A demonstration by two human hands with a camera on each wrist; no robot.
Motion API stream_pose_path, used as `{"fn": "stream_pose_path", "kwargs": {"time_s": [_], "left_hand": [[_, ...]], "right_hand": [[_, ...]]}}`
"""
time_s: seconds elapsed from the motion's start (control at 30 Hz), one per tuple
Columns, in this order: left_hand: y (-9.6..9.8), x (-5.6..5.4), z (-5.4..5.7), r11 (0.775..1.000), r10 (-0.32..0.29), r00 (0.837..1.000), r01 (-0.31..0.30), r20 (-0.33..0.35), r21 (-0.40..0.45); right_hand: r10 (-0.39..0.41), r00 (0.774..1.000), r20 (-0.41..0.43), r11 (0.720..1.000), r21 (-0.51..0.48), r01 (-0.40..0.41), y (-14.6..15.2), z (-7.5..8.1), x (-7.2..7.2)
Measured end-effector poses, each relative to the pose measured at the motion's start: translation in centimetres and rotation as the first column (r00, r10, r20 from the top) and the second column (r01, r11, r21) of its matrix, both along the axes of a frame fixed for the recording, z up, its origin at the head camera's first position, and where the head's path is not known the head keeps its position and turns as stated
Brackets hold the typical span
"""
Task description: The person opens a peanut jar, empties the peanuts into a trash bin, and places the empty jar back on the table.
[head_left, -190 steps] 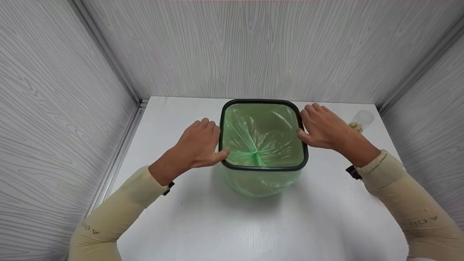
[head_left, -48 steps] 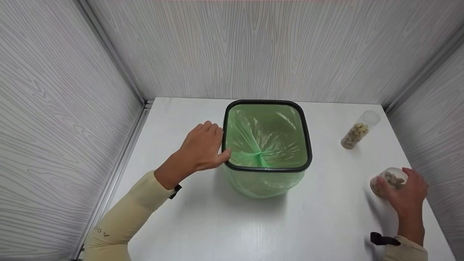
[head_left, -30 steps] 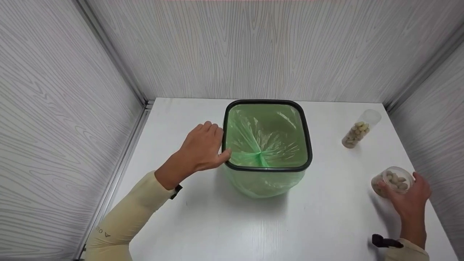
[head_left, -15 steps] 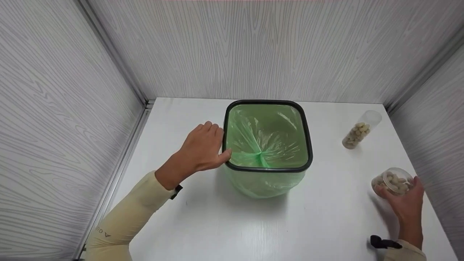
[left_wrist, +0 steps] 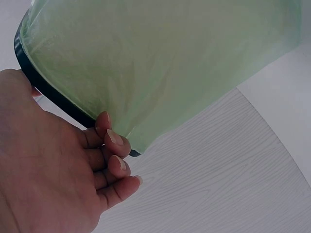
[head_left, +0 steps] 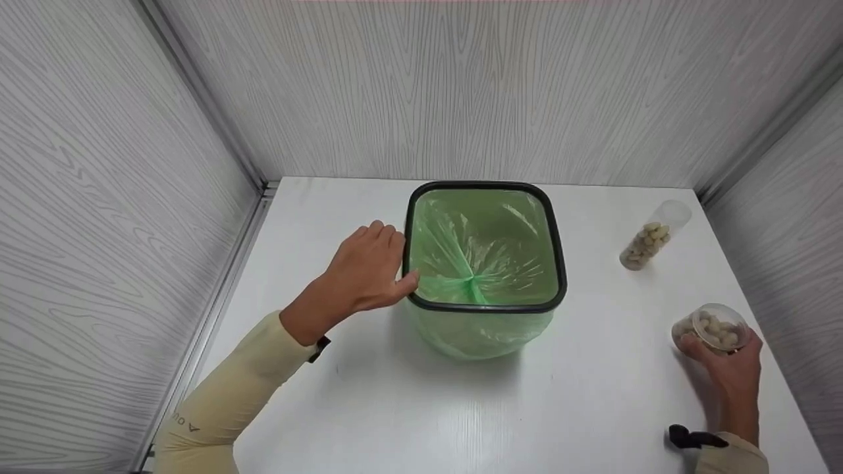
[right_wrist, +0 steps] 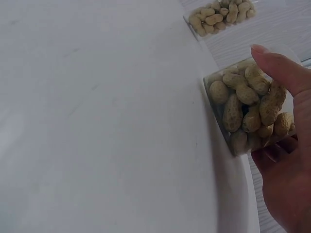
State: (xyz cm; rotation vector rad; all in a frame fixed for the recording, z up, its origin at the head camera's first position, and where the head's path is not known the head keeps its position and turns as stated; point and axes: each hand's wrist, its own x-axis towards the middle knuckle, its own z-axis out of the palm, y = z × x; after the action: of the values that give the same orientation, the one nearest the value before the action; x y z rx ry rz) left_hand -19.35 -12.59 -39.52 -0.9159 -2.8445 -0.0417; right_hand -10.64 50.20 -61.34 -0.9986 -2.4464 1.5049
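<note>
A trash can (head_left: 484,307) with a black rim and a green plastic liner (head_left: 507,257) stands mid-table. My left hand (head_left: 369,270) grips its left rim, thumb over the top edge; in the left wrist view the fingers (left_wrist: 114,167) curl at the dark rim (left_wrist: 58,99). At the right, my right hand (head_left: 734,372) holds a clear jar of peanuts (head_left: 685,327) with its thumb and fingers around the sides. The right wrist view shows unshelled peanuts (right_wrist: 245,97) through the jar's wall, with the thumb along one side.
Farther back on the right stands a taller clear jar (head_left: 649,240), partly filled with peanuts. The white table (head_left: 461,421) is enclosed by grey wood-grain panels (head_left: 421,85) at the back and sides.
My right hand has left the trash can's right rim and now holds the near peanut jar. Over the last second its fingers shift slightly lower around the jar. My left hand stays put.
</note>
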Motion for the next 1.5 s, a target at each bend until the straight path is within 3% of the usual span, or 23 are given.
{"fn": "stream_pose_path", "kwargs": {"time_s": [0.23, 0.67, 1.2, 1.5], "left_hand": [[-0.1, -0.1, -0.4, 1.000, -0.014, 0.999, 0.014, -0.034, 0.018], [-0.1, -0.1, -0.3, 1.000, -0.014, 0.998, 0.015, -0.067, 0.006], [0.0, -0.1, -0.2, 1.000, -0.005, 0.999, 0.004, -0.040, -0.025], [0.0, -0.1, -0.2, 1.000, -0.007, 0.999, 0.006, -0.038, -0.008]], "right_hand": [[0.003, 1.000, -0.002, 1.000, 0.019, -0.003, 0.1, -0.4, 0.1], [0.021, 1.000, 0.012, 1.000, 0.004, -0.021, 0.3, 0.1, -0.4], [-0.015, 1.000, 0.010, 1.000, 0.028, 0.015, 0.0, 0.3, -1.1], [0.020, 1.000, 0.012, 1.000, 0.023, -0.020, -0.4, 0.4, -1.5]]}}
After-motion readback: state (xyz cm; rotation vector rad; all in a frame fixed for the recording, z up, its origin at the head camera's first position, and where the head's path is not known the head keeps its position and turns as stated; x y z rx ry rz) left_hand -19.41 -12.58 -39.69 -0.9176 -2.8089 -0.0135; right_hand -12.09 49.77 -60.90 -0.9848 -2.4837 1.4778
